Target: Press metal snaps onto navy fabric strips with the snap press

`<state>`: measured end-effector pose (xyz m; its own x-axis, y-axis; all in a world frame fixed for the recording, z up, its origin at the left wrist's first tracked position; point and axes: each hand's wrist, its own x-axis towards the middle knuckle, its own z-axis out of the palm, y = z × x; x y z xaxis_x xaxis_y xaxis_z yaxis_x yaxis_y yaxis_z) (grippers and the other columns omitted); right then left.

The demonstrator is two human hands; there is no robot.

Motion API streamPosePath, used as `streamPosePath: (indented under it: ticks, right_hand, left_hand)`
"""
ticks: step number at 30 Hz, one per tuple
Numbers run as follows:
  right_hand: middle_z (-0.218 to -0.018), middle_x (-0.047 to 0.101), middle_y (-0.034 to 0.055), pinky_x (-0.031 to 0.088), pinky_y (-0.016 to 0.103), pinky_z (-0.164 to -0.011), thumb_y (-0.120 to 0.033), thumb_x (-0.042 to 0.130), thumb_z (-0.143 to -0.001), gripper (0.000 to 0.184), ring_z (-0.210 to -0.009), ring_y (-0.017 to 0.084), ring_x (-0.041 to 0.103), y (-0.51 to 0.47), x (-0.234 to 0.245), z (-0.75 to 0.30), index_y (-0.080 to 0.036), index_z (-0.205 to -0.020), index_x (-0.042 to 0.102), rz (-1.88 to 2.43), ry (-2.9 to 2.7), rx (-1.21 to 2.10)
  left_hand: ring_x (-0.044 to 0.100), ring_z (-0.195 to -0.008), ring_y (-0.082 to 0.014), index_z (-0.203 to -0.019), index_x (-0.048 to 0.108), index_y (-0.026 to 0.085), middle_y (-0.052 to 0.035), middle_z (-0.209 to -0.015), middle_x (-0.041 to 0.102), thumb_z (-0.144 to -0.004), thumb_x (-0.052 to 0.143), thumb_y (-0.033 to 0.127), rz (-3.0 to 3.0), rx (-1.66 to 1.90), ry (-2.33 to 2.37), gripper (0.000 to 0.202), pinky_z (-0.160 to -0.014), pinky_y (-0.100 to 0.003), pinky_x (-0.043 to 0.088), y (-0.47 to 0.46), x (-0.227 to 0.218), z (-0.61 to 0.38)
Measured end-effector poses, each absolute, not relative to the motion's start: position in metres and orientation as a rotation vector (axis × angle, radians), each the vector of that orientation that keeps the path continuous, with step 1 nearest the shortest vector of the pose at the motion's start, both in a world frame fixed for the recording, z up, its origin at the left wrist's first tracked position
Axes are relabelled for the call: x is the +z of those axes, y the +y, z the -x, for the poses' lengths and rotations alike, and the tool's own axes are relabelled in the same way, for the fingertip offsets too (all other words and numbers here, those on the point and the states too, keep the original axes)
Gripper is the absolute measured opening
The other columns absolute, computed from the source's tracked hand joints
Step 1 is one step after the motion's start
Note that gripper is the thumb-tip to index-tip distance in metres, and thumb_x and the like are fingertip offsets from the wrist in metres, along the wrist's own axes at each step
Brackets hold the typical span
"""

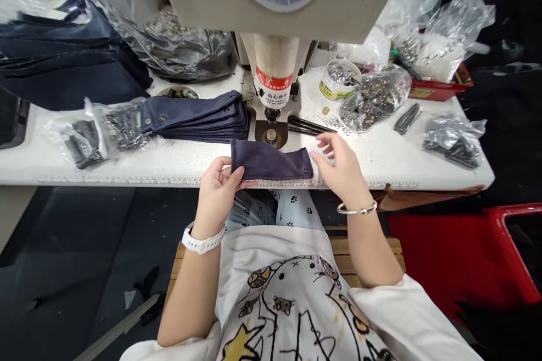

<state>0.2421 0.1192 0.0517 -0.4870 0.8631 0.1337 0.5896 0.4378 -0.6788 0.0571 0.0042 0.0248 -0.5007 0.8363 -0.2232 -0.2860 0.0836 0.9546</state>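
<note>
A dark navy fabric strip (271, 162) with a small snap near its right end lies across the table's front edge. My left hand (222, 180) pinches its left end between thumb and fingers. Just off the strip's right end, my right hand (336, 166) is raised with its fingers apart and curved, holding nothing I can see. Behind the strip stands a snap press with its punch (271, 115) above a round brass die (271, 136). To the left rests a stack of similar navy strips (199, 117), some showing snaps.
Folded navy fabric (63, 67) is heaped at the far left, near a black bag (186, 48). On the right are a tub of metal parts (339, 80), a bag of snaps (376, 97), black rods (311, 125) and loose rings. A ruler (359, 184) runs along the front edge.
</note>
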Motion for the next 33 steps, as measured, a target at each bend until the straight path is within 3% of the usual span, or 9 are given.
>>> streamPosePath:
  ticks: [4, 9, 13, 16, 18, 21, 25, 28, 33]
  right_hand:
    - [-0.093, 0.057, 0.0092, 0.045, 0.038, -0.08, -0.027, 0.063, -0.074, 0.024, -0.089, 0.022, 0.054, 0.113, 0.017, -0.249, -0.016, -0.095, 0.056, 1.394, -2.306, 0.787]
    - [-0.082, 0.057, 0.0031, 0.044, 0.033, -0.071, -0.024, 0.067, -0.07, 0.031, -0.077, 0.018, 0.053, 0.109, 0.009, -0.249, -0.019, -0.097, 0.053, 1.451, -2.195, 0.823]
    - [-0.07, 0.054, -0.001, 0.041, 0.031, -0.064, -0.027, 0.069, -0.067, 0.037, -0.067, 0.016, 0.05, 0.107, 0.012, -0.247, -0.019, -0.099, 0.052, 1.562, -2.1, 0.834]
    - [-0.061, 0.049, -0.0034, 0.039, 0.029, -0.061, -0.028, 0.068, -0.068, 0.022, -0.059, 0.013, 0.047, 0.106, 0.012, -0.25, -0.019, -0.081, 0.054, 1.54, -2.036, 0.877]
    - [-0.059, 0.048, -0.0033, 0.039, 0.028, -0.059, -0.028, 0.067, -0.068, 0.017, -0.057, 0.011, 0.044, 0.108, 0.013, -0.255, -0.019, -0.068, 0.052, 1.492, -1.977, 0.94]
    - [-0.06, 0.049, -0.003, 0.041, 0.027, -0.056, -0.03, 0.063, -0.07, 0.017, -0.055, 0.01, 0.045, 0.112, 0.013, -0.262, -0.019, -0.066, 0.051, 1.416, -1.842, 1.149]
    - [-0.052, 0.042, -0.007, 0.049, 0.027, -0.053, -0.036, 0.061, -0.072, 0.018, -0.047, 0.009, 0.044, 0.115, 0.011, -0.264, -0.021, -0.071, 0.05, 1.336, -1.651, 1.456]
    - [-0.049, 0.042, -0.0076, 0.051, 0.026, -0.052, -0.035, 0.062, -0.07, 0.018, -0.046, 0.008, 0.045, 0.114, 0.005, -0.262, -0.021, -0.072, 0.051, 1.34, -1.591, 1.485]
    - [-0.057, 0.053, -0.005, 0.053, 0.025, -0.051, -0.035, 0.061, -0.071, 0.017, -0.049, 0.008, 0.052, 0.117, -0.002, -0.263, -0.02, -0.074, 0.054, 1.296, -1.57, 1.501]
  left_hand:
    - [0.063, -0.063, -0.0121, -0.091, 0.053, 0.018, 0.0019, -0.067, 0.064, -0.069, 0.063, 0.019, -0.462, 1.59, 1.416, 0.024, -0.06, -0.026, 0.056, 0.0, 0.002, -0.052]
    - [0.066, -0.078, -0.0148, -0.115, 0.045, 0.025, -0.0023, -0.093, 0.068, -0.066, 0.063, 0.013, -0.464, 1.607, 1.319, 0.053, -0.066, -0.028, 0.057, -0.007, -0.007, -0.049]
    - [0.066, -0.079, -0.0152, -0.104, 0.062, 0.021, -0.0024, -0.087, 0.067, -0.071, 0.062, 0.018, -0.482, 1.603, 1.323, 0.033, -0.074, -0.03, 0.057, -0.014, -0.016, -0.048]
    - [0.065, -0.077, -0.0146, -0.099, 0.068, 0.02, 0.0, -0.073, 0.063, -0.071, 0.063, 0.019, -0.47, 1.602, 1.309, 0.029, -0.079, -0.032, 0.057, -0.018, -0.024, -0.048]
    - [0.065, -0.082, -0.0154, -0.104, 0.067, 0.022, -0.0002, -0.079, 0.065, -0.07, 0.063, 0.018, -0.492, 1.605, 1.278, 0.034, -0.082, -0.032, 0.056, -0.02, -0.026, -0.047]
    - [0.064, -0.089, -0.0174, -0.107, 0.066, 0.024, -0.0018, -0.091, 0.066, -0.07, 0.064, 0.018, -0.543, 1.6, 1.258, 0.037, -0.084, -0.033, 0.056, -0.023, -0.026, -0.046]
    - [0.063, -0.08, -0.0144, -0.108, 0.065, 0.025, -0.0007, -0.082, 0.064, -0.07, 0.065, 0.019, -0.57, 1.611, 1.288, 0.039, -0.08, -0.031, 0.056, -0.025, -0.025, -0.047]
    - [0.06, -0.071, -0.01, -0.105, 0.068, 0.024, 0.0009, -0.074, 0.061, -0.066, 0.068, 0.017, -0.525, 1.645, 1.328, 0.039, -0.073, -0.024, 0.055, -0.024, -0.027, -0.048]
    - [0.037, -0.046, -0.0015, -0.097, 0.071, 0.021, 0.0081, -0.048, 0.035, -0.058, 0.072, 0.011, -0.459, 1.67, 1.347, 0.04, -0.052, -0.012, 0.045, -0.018, -0.029, -0.049]
